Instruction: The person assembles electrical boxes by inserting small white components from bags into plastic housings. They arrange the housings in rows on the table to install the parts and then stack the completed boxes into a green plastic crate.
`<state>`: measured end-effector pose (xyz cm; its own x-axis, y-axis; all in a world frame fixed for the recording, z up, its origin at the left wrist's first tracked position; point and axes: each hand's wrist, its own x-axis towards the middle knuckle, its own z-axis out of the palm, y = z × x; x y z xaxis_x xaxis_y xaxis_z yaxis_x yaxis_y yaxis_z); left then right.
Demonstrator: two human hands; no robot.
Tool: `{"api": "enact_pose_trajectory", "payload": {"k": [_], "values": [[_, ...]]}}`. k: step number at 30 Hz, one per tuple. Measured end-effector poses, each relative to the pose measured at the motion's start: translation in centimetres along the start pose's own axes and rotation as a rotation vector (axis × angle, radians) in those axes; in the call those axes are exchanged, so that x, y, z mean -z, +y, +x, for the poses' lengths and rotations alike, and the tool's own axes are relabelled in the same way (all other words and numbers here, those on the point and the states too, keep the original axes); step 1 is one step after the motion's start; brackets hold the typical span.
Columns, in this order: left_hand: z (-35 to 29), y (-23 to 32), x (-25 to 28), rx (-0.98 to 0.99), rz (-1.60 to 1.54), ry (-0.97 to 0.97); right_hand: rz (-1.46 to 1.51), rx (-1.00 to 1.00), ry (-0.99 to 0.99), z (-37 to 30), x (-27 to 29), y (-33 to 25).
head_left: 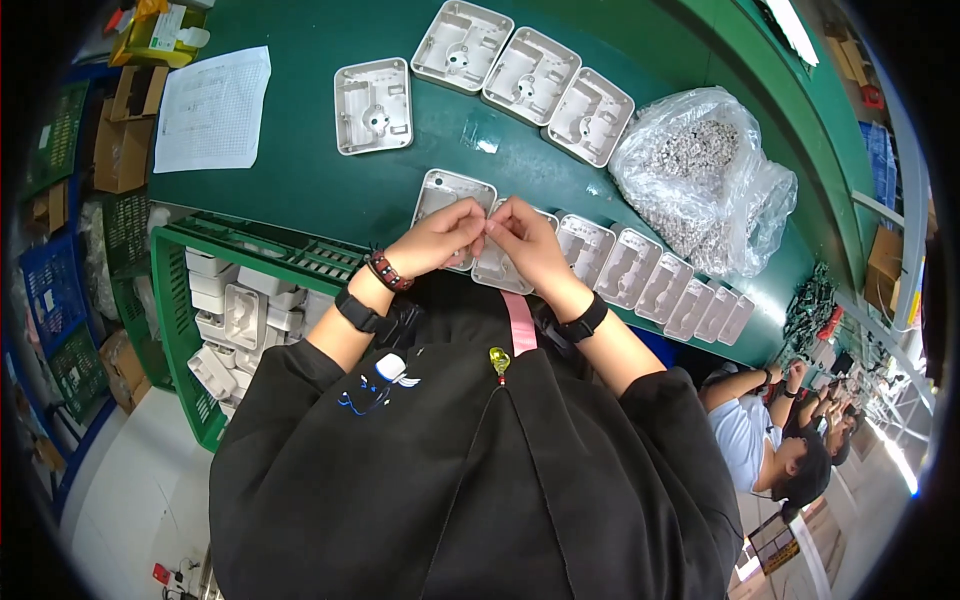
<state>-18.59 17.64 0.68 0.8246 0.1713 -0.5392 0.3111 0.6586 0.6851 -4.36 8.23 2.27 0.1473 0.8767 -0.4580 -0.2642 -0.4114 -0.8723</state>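
The left hand (452,233) and the right hand (522,240) are meeting with bent fingers, tip near tip; I cannot tell whether they are grasping some small thing. They are hovering above two pale plastic housings (435,195), which are lying to the left of the clear bag (700,180). These two are beginning a near row (628,268) of such housings, running along the person's side of the bag. The bag is holding many small metallic pieces (695,150). To its left, three far housings (532,75) are lying in line, and a single housing (375,110) is lying farther left. All are resting on a green table (330,190). Left of the bag, beside the table, a green crate (172,320) is holding more housings. Right of the bag, a person in a white top (745,435) is reaching toward the table. Far left of the bag, a paper sheet (210,110) is showing a printed grid, its writing too small to read.
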Motion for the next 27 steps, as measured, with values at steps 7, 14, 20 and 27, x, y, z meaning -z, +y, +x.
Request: {"api": "enact_pose_trajectory", "payload": {"k": [7, 14, 20, 27], "values": [[-1.7, -2.1, 1.2, -0.002, -0.078, 0.066, -0.415, 0.24, -0.143, 1.1, -1.5, -0.4], [-2.3, -2.5, 3.8, 0.018, -0.355, -0.007, -1.053, 0.824, -0.398, 4.8, -1.4, -2.1], [-1.3, -2.7, 4.9, -0.187, 0.63, 0.696, -1.295, 0.874, -0.368, 9.1, -0.4, -0.8], [-0.7, -3.8, 5.5, -0.124, 0.89, 0.721, -1.458, 0.897, -0.449, 11.5, -0.8, 1.6]]}}
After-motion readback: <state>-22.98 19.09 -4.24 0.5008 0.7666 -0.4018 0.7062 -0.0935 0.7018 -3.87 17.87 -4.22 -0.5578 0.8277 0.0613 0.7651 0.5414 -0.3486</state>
